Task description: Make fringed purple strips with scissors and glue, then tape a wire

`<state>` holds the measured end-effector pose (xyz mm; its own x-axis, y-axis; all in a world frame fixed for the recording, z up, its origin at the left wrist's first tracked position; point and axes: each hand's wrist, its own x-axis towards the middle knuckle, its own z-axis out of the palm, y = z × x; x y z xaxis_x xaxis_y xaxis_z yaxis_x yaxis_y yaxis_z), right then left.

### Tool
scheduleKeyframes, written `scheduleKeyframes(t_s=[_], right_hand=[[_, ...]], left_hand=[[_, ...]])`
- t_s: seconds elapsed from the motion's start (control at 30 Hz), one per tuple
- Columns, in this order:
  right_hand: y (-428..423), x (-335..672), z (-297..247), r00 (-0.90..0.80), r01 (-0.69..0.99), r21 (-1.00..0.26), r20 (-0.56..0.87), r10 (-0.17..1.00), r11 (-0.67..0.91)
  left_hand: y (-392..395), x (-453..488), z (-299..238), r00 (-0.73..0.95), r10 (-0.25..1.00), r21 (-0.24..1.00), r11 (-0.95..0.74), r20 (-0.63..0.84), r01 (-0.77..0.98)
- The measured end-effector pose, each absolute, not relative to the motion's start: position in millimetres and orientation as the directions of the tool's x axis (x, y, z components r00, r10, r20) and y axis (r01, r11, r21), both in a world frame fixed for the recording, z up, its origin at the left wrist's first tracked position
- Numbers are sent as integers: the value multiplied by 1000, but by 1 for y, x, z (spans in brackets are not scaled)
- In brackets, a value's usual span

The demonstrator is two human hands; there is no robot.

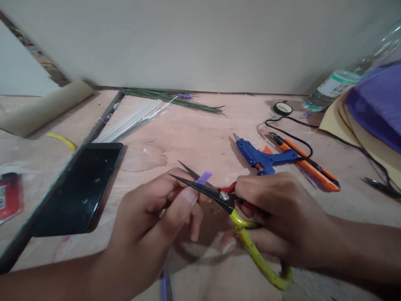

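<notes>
Soft, rather dim light covers the pinkish wooden tabletop (pixel 200 133), perhaps from overhead, with a darker shadow below the black-bladed, yellow-handled scissors (pixel 228 204), whose silver rivet (pixel 224 195) glints. Left of the scissors, the flat red packet (pixel 11 196) is blurred; right of them, the clear plastic bottle (pixel 335 88) shows pale glare and edge stretching.

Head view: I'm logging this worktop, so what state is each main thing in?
Scissors: blades open, handles in the right hand.
Purple strip: pinched in the left hand, at the blades.
Phone: screen dark.
Glue gun: lying on its side; power unclear.
Cutter: lying flat; blade unclear.
Tape: rolled, lying flat.
Bottle: cap out of view.
</notes>
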<state>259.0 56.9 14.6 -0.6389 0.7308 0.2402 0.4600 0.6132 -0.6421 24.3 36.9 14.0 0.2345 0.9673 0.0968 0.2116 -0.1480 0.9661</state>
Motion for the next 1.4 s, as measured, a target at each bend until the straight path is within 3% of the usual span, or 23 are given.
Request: scheduleKeyframes(t_s=[0.5, 1.0, 1.4], right_hand=[[59, 258, 15, -608, 464, -629, 286, 741, 624], [57, 255, 16, -622, 441, -739, 158, 767, 510], [53, 256, 9, -621, 414, -774, 145, 770, 479]], left_hand=[[39, 25, 14, 230, 970, 966, -127, 74, 224], [36, 25, 5, 277, 959, 993, 79, -53, -83], [34, 25, 6, 290, 957, 1000, 19, -16, -9]])
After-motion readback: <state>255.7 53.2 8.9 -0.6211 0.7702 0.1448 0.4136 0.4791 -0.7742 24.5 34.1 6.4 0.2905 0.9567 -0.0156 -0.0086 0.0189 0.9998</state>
